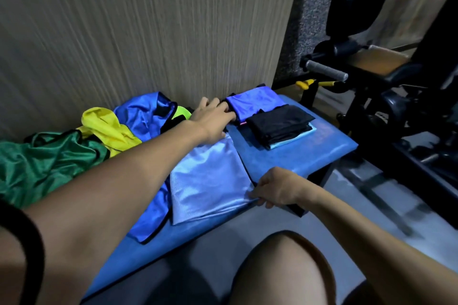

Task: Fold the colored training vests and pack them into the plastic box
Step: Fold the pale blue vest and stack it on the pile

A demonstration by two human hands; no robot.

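Two hands on one shiny light-blue satin vest (208,181) lying mid blue padded bench (297,156), long axis near-to-far: left hand (210,119) gripping far end, right hand (275,188) pinching near corner, nearer; plastic box not visible.

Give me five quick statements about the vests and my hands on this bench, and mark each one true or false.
1. The right hand pinches the near corner of the light blue vest. True.
2. The left hand rests in the lap. False: it reaches out to the vest's far end, beside the folded purple-blue vest.
3. A folded black vest lies on the blue bench. True.
4. The green vest is neatly folded. False: it lies crumpled at the left.
5. The yellow vest sits on the black one. False: it lies between the green and royal blue vest.
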